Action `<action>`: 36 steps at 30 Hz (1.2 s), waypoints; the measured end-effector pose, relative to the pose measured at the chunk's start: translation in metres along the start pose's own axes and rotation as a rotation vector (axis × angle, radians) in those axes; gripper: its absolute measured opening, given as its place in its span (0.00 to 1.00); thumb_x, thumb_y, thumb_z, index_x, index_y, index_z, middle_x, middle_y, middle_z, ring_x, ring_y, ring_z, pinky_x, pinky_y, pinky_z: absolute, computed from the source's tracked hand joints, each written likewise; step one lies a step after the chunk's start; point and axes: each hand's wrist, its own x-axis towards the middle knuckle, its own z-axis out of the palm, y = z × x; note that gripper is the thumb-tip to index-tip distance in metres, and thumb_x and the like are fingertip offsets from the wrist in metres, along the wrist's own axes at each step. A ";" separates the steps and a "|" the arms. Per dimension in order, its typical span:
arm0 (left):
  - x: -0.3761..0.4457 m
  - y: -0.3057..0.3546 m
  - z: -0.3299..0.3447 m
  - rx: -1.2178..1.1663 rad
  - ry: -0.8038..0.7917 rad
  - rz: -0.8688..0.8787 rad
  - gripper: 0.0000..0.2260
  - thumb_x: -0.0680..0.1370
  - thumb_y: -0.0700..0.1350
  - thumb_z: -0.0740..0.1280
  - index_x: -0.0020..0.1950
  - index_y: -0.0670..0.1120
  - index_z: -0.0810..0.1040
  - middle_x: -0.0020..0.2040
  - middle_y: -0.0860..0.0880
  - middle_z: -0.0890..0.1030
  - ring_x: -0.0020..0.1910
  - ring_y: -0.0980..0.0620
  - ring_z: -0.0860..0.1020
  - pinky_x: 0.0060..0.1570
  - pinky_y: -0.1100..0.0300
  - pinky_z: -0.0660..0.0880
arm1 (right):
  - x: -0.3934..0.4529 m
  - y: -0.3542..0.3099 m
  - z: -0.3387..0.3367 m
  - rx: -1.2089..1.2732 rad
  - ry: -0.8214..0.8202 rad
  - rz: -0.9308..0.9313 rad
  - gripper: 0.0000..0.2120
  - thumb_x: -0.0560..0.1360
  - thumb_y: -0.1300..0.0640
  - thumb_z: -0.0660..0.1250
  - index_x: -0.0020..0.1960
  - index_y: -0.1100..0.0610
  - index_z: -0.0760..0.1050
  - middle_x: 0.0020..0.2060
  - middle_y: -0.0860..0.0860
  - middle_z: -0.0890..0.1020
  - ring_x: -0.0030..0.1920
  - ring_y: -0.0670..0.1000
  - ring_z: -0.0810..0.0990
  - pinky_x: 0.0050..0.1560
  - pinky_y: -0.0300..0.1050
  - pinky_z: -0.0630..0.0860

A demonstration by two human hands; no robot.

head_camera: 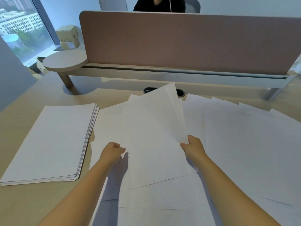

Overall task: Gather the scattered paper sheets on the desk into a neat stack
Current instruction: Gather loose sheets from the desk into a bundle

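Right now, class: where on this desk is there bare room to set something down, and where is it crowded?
Bare desk lies in front of the neat stack, and behind it toward the round shelf. Centre and right are crowded: loose sheets overlap, both hands grip lifted sheets.

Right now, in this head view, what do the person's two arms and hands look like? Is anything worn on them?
Both forearms are bare up to the picture's lower edge: no sleeves show. The left hand and the right hand wear no gloves, and no watch, bracelet or ring is visible. No cables or markings appear on either arm.
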 end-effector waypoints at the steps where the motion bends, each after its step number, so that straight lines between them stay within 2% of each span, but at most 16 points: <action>1: 0.000 0.002 0.001 -0.010 0.014 -0.001 0.09 0.77 0.42 0.64 0.56 0.41 0.73 0.53 0.42 0.75 0.53 0.43 0.75 0.52 0.54 0.70 | -0.003 -0.002 -0.007 0.026 0.026 -0.010 0.12 0.76 0.69 0.58 0.58 0.64 0.73 0.53 0.58 0.78 0.54 0.59 0.77 0.58 0.48 0.73; 3: -0.006 0.012 0.008 -0.046 0.016 0.034 0.22 0.77 0.45 0.65 0.69 0.39 0.65 0.66 0.42 0.71 0.67 0.43 0.69 0.63 0.53 0.67 | -0.008 -0.006 -0.023 0.070 0.080 -0.021 0.14 0.76 0.69 0.58 0.61 0.63 0.72 0.56 0.58 0.78 0.57 0.60 0.76 0.64 0.51 0.71; 6: -0.020 0.035 0.027 -0.086 -0.099 0.100 0.28 0.77 0.50 0.65 0.72 0.40 0.61 0.70 0.43 0.67 0.69 0.43 0.67 0.66 0.51 0.66 | -0.013 -0.007 -0.051 0.095 0.127 -0.033 0.17 0.76 0.70 0.58 0.64 0.64 0.71 0.58 0.59 0.77 0.59 0.60 0.76 0.64 0.51 0.71; 8: -0.026 0.050 0.042 -0.089 -0.218 0.073 0.24 0.77 0.49 0.64 0.68 0.38 0.65 0.64 0.39 0.72 0.63 0.40 0.71 0.63 0.48 0.69 | -0.013 -0.007 -0.070 0.101 0.135 -0.023 0.18 0.76 0.70 0.58 0.65 0.64 0.69 0.58 0.59 0.77 0.59 0.61 0.76 0.64 0.51 0.71; 9: -0.029 0.056 0.050 -0.090 -0.252 0.078 0.17 0.78 0.46 0.63 0.62 0.36 0.69 0.56 0.38 0.75 0.57 0.39 0.74 0.60 0.46 0.71 | -0.012 -0.007 -0.078 0.100 0.145 -0.018 0.17 0.76 0.70 0.58 0.65 0.64 0.70 0.58 0.60 0.77 0.59 0.61 0.76 0.64 0.52 0.71; 11: -0.035 0.067 0.067 -0.082 -0.258 0.117 0.05 0.78 0.41 0.62 0.47 0.39 0.72 0.42 0.42 0.75 0.46 0.43 0.73 0.50 0.50 0.72 | -0.011 -0.004 -0.095 0.092 0.154 -0.012 0.14 0.76 0.69 0.59 0.61 0.64 0.72 0.57 0.61 0.78 0.58 0.62 0.76 0.64 0.56 0.71; 14: -0.047 0.083 0.108 -0.076 -0.226 0.169 0.10 0.77 0.37 0.61 0.36 0.42 0.68 0.33 0.46 0.70 0.37 0.47 0.71 0.37 0.60 0.67 | -0.011 0.006 -0.133 0.076 0.177 -0.008 0.13 0.76 0.70 0.58 0.58 0.63 0.73 0.52 0.59 0.79 0.55 0.61 0.77 0.62 0.55 0.73; 17: -0.057 0.093 0.146 -0.038 -0.200 0.188 0.13 0.77 0.37 0.61 0.33 0.43 0.65 0.32 0.47 0.68 0.34 0.50 0.68 0.36 0.60 0.65 | -0.004 0.024 -0.168 0.010 0.184 -0.020 0.12 0.76 0.69 0.59 0.57 0.63 0.74 0.48 0.55 0.79 0.51 0.58 0.78 0.57 0.50 0.74; 19: -0.058 0.094 0.171 0.008 -0.168 0.171 0.09 0.76 0.38 0.60 0.35 0.44 0.68 0.36 0.45 0.73 0.37 0.48 0.71 0.40 0.57 0.68 | 0.001 0.034 -0.187 -0.074 0.199 0.008 0.07 0.75 0.67 0.60 0.51 0.61 0.73 0.42 0.54 0.78 0.44 0.55 0.77 0.47 0.46 0.75; 20: -0.057 0.094 0.183 0.091 -0.119 0.151 0.06 0.76 0.40 0.61 0.39 0.44 0.71 0.42 0.44 0.76 0.42 0.46 0.74 0.44 0.56 0.70 | 0.002 0.038 -0.196 -0.114 0.218 0.026 0.06 0.74 0.66 0.61 0.50 0.61 0.73 0.43 0.54 0.77 0.44 0.55 0.77 0.44 0.44 0.73; 21: -0.059 0.095 0.193 0.207 -0.039 0.121 0.02 0.76 0.43 0.62 0.45 0.45 0.74 0.49 0.44 0.78 0.50 0.44 0.75 0.49 0.54 0.71 | 0.005 0.043 -0.205 -0.176 0.245 0.044 0.09 0.74 0.64 0.62 0.54 0.61 0.72 0.47 0.55 0.77 0.48 0.56 0.77 0.46 0.45 0.73; 23: -0.063 0.093 0.204 0.407 0.132 0.027 0.14 0.75 0.49 0.64 0.59 0.46 0.73 0.61 0.43 0.74 0.62 0.42 0.70 0.58 0.51 0.68 | 0.008 0.050 -0.225 -0.406 0.340 0.115 0.21 0.75 0.59 0.63 0.67 0.59 0.67 0.62 0.57 0.72 0.63 0.58 0.71 0.60 0.49 0.70; 25: -0.064 0.087 0.209 0.456 0.226 -0.030 0.22 0.75 0.54 0.64 0.64 0.45 0.69 0.66 0.42 0.69 0.67 0.40 0.65 0.64 0.47 0.64 | 0.010 0.058 -0.245 -0.597 0.458 0.194 0.28 0.74 0.54 0.62 0.72 0.57 0.60 0.70 0.56 0.65 0.70 0.58 0.64 0.68 0.55 0.65; 29: -0.058 0.078 0.214 0.466 0.312 -0.112 0.29 0.75 0.60 0.61 0.68 0.42 0.63 0.69 0.39 0.64 0.68 0.37 0.62 0.65 0.43 0.62 | 0.014 0.071 -0.268 -0.571 0.484 0.319 0.31 0.74 0.49 0.60 0.72 0.58 0.56 0.70 0.57 0.62 0.71 0.60 0.60 0.68 0.58 0.62; 33: -0.055 0.084 0.217 0.519 0.298 -0.099 0.29 0.75 0.62 0.61 0.67 0.43 0.62 0.67 0.39 0.64 0.66 0.38 0.63 0.63 0.44 0.63 | 0.026 0.072 -0.267 -0.628 0.418 0.262 0.32 0.76 0.45 0.58 0.74 0.57 0.52 0.72 0.55 0.59 0.72 0.59 0.56 0.70 0.57 0.59; 36: -0.054 0.094 0.218 0.495 0.274 -0.027 0.28 0.75 0.58 0.64 0.67 0.43 0.62 0.67 0.40 0.67 0.66 0.38 0.65 0.61 0.45 0.65 | 0.035 0.068 -0.258 -0.665 0.355 0.177 0.33 0.76 0.43 0.57 0.75 0.56 0.49 0.73 0.54 0.57 0.73 0.56 0.55 0.71 0.55 0.56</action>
